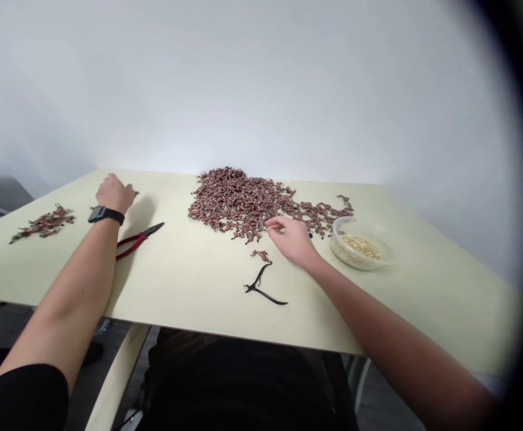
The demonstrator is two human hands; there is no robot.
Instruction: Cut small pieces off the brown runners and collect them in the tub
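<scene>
On the left of the table, my left hand (115, 193) has its fingers curled, and a bit of reddish-brown material shows by its thumb side. What it grips is mostly hidden. My right hand (290, 238) is closed in a pinch at the front edge of a large pile of small reddish-brown twisted pieces (238, 200); whatever lies between its fingertips is too small to make out. Red-handled pliers (139, 239) lie beside my left forearm. Black nippers (256, 286) rest in front of the pile, with a few loose pieces (261, 256) just behind them.
A smaller heap of similar pieces (45, 222) lies at the left. To the right of my right hand stands a clear round plastic tub (351, 258) holding small golden bits (362, 245). The pale yellow table (189, 287) meets a white wall (261, 90) at its far edge.
</scene>
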